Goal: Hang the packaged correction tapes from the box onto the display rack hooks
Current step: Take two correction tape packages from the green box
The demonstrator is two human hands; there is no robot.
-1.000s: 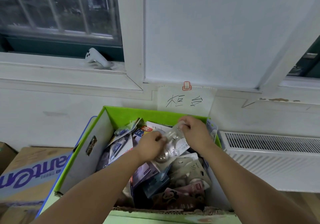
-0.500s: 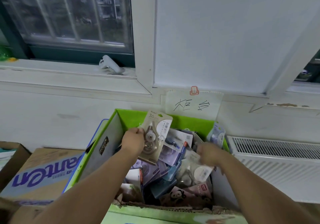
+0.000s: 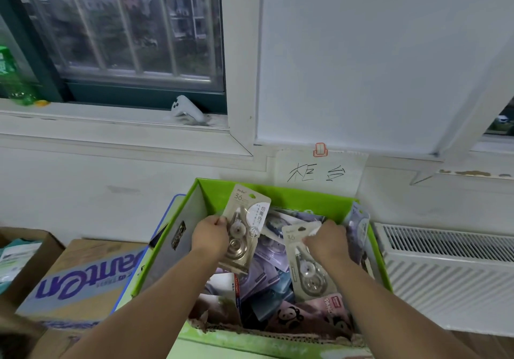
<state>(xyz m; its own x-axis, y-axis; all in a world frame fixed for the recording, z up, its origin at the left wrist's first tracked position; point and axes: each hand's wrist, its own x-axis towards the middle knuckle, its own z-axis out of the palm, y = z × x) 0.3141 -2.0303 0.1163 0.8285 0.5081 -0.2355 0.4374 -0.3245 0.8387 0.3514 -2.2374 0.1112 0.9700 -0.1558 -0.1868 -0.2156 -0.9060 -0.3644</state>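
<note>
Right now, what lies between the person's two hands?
The head view shows the beige pack gripped by the left hand filling most of the gap; past it, loose packs in the green box reach the right hand, which grips a second pack.

Beige tape pack (image 3: 246,225) raised upright; second pack (image 3: 303,264) tilted, in green box (image 3: 306,197).

Left hand (image 3: 210,236) gripping, right hand (image 3: 326,243) pinching
</note>
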